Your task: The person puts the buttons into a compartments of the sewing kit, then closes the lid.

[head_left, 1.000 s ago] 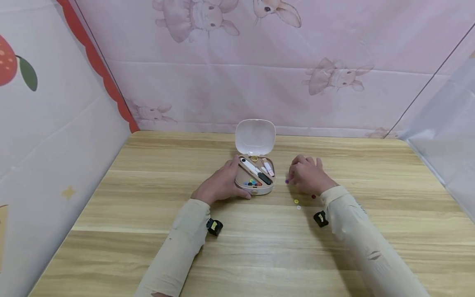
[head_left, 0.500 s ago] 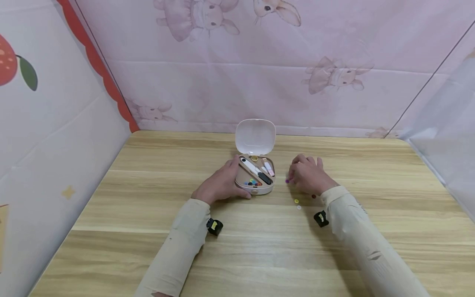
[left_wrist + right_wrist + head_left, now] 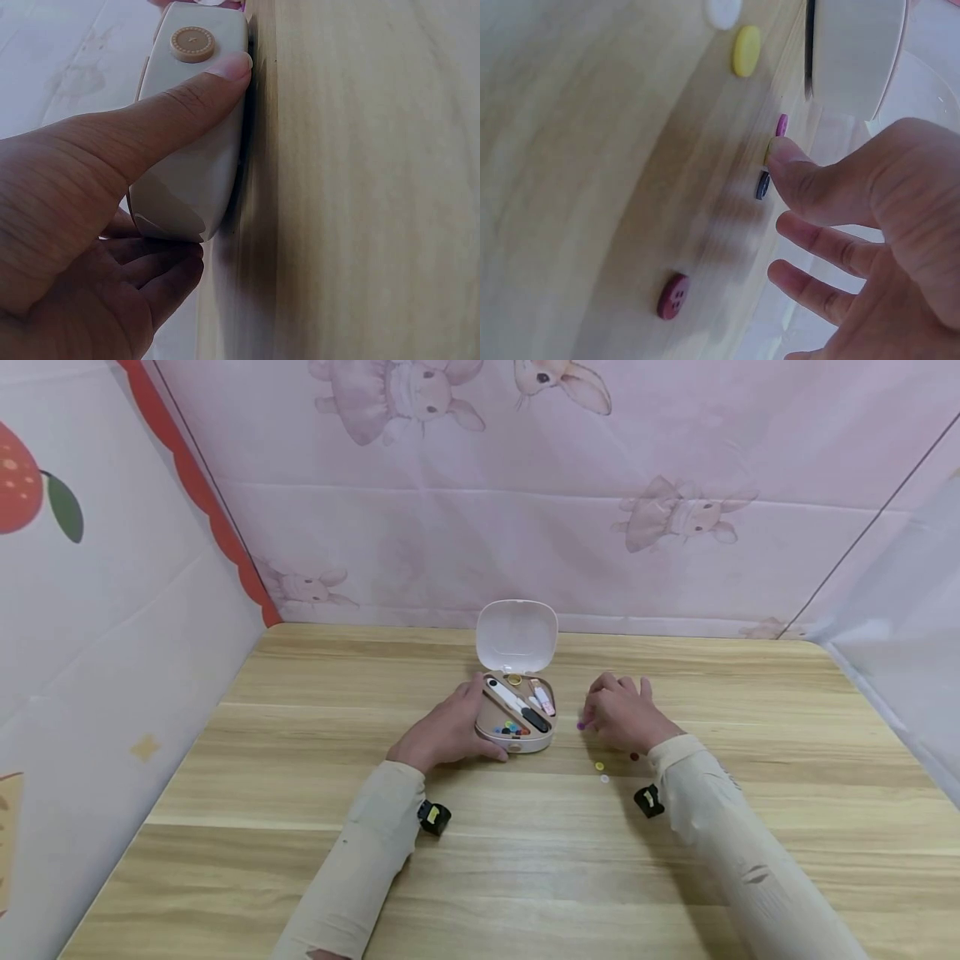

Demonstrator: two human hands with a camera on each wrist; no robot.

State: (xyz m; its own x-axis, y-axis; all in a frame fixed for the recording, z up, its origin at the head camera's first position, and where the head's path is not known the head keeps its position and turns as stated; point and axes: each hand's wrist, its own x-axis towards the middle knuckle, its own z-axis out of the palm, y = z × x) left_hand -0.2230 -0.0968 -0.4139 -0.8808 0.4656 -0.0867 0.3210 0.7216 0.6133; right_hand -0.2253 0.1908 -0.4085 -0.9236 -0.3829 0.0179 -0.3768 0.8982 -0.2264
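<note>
My left hand (image 3: 446, 731) holds the side of a small off-white sewing box (image 3: 534, 746), thumb across its front beside a tan button-shaped catch (image 3: 193, 43). Its lid (image 3: 517, 637) stands raised. Inside lie several coloured buttons (image 3: 510, 729) and a white tool with a black end (image 3: 517, 704). To the right of the box, my right hand (image 3: 626, 714) pinches a yellow-green button (image 3: 767, 154) at the tabletop, mostly hidden by the thumb; the index finger is hidden too. A purple button (image 3: 781, 124) and a dark button (image 3: 763, 185) lie right beside the thumb.
Nearer the front on the wooden table (image 3: 495, 860) lie a yellow button (image 3: 599, 767), a white button (image 3: 604, 779) and a dark red button (image 3: 634, 757). A rabbit-print pink cloth (image 3: 450, 543) hangs along the table's back edge.
</note>
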